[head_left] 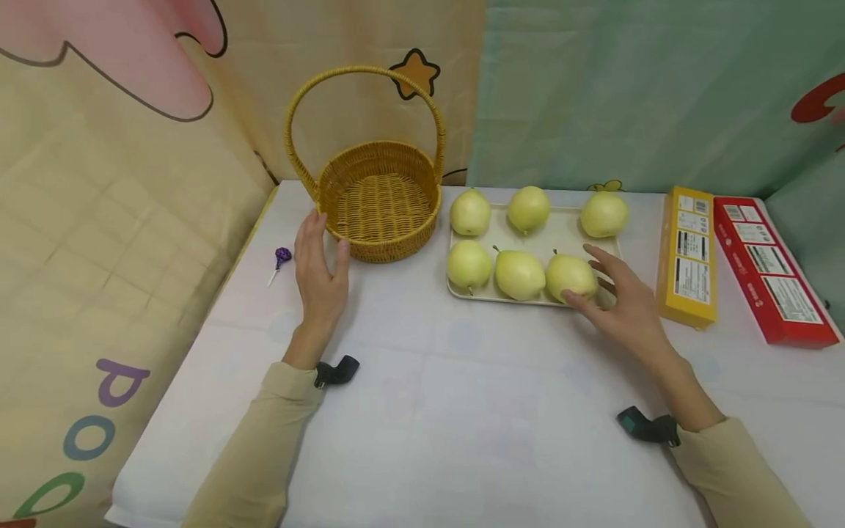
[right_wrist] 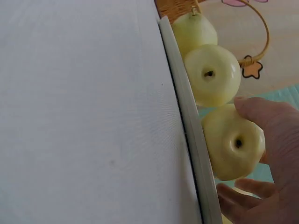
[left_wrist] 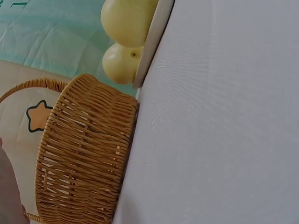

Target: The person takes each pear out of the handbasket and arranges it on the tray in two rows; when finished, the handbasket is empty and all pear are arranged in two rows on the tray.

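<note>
My left hand [head_left: 321, 273] is at the near left side of a wicker basket [head_left: 396, 253] with a tall hoop handle. Its fingers are extended by the rim; contact is unclear. In the left wrist view, only a sliver of that hand shows beside the basket [left_wrist: 86, 154]. My right hand [head_left: 623, 304] is around the near right pear [head_left: 569, 276], thumb at its front and fingers spread along its right side. A gap shows between this pear [right_wrist: 233, 144] and the lower fingers in the right wrist view. Several pale green pears share the white tray [head_left: 561, 227].
A purple-wrapped lollipop [head_left: 282, 255] lies left of my left hand. Toward the right edge are a yellow box [head_left: 688, 257] and a red box [head_left: 775, 271]. Printed curtains [head_left: 627, 95] hang behind the white-covered table [head_left: 462, 411].
</note>
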Action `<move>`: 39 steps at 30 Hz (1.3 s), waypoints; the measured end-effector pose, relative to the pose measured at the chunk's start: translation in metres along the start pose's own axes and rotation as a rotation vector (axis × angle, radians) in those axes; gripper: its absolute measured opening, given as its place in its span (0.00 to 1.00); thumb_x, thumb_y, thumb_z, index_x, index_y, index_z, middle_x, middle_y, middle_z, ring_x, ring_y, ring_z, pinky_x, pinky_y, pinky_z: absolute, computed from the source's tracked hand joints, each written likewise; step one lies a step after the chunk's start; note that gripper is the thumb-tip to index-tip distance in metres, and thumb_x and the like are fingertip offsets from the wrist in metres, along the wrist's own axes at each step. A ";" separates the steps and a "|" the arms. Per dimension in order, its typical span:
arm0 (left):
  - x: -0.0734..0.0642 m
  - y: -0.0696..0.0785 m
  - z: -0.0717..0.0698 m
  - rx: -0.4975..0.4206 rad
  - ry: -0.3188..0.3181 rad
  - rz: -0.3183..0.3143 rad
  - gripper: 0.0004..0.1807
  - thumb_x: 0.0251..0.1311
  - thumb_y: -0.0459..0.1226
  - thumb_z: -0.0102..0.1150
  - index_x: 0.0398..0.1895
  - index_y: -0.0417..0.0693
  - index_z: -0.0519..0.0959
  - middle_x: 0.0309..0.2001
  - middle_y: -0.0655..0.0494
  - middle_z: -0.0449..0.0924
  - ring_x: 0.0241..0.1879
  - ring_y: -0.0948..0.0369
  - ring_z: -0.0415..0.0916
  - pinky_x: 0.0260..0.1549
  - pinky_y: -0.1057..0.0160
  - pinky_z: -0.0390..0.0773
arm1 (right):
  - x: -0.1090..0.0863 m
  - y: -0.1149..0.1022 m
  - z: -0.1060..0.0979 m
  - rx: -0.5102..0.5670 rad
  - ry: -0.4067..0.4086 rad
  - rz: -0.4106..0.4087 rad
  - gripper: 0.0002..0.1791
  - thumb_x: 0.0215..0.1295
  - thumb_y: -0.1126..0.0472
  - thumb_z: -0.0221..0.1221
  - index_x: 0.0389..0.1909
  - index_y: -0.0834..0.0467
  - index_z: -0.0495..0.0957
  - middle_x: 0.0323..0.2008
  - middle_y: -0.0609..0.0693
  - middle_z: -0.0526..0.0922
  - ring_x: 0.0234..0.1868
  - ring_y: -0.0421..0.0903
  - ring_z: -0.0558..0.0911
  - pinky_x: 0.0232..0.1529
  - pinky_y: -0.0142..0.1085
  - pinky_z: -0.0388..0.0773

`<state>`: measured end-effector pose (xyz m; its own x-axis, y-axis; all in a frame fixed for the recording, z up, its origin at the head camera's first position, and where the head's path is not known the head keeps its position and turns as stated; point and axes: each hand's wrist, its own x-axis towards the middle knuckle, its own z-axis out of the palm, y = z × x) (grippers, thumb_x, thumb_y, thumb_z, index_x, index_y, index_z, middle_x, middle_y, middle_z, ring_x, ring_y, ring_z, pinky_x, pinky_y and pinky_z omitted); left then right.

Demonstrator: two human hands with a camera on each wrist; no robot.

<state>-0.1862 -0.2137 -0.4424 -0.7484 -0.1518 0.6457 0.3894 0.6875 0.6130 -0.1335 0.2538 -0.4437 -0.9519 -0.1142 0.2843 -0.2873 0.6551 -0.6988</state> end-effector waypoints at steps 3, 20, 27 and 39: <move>0.000 -0.001 -0.001 0.006 -0.029 0.017 0.36 0.79 0.54 0.46 0.79 0.40 0.66 0.80 0.40 0.62 0.82 0.50 0.53 0.80 0.45 0.50 | 0.001 0.002 0.004 0.007 0.000 -0.012 0.44 0.63 0.57 0.75 0.79 0.50 0.67 0.71 0.56 0.76 0.69 0.58 0.76 0.64 0.31 0.77; 0.001 -0.004 0.003 0.053 -0.189 0.053 0.41 0.79 0.60 0.43 0.82 0.43 0.59 0.83 0.42 0.54 0.84 0.47 0.43 0.82 0.43 0.36 | -0.008 -0.001 -0.006 -0.285 0.173 0.052 0.40 0.57 0.66 0.73 0.72 0.58 0.71 0.65 0.69 0.70 0.64 0.68 0.68 0.59 0.67 0.67; 0.001 -0.005 0.002 0.055 -0.196 0.041 0.42 0.79 0.62 0.42 0.82 0.41 0.60 0.83 0.39 0.54 0.85 0.48 0.42 0.82 0.44 0.36 | -0.008 0.001 -0.004 -0.270 0.224 0.034 0.38 0.57 0.64 0.71 0.71 0.60 0.73 0.67 0.70 0.70 0.65 0.71 0.68 0.61 0.68 0.66; -0.003 -0.005 0.004 0.037 -0.193 0.014 0.41 0.79 0.61 0.44 0.82 0.42 0.61 0.84 0.46 0.52 0.84 0.46 0.43 0.81 0.41 0.39 | 0.002 -0.020 0.001 -0.200 0.303 -0.185 0.38 0.55 0.58 0.71 0.68 0.63 0.75 0.72 0.65 0.71 0.73 0.66 0.68 0.74 0.60 0.63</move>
<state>-0.1883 -0.2141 -0.4488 -0.8334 -0.0051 0.5527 0.3834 0.7150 0.5846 -0.1297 0.2397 -0.4294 -0.8030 -0.0376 0.5948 -0.3958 0.7798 -0.4850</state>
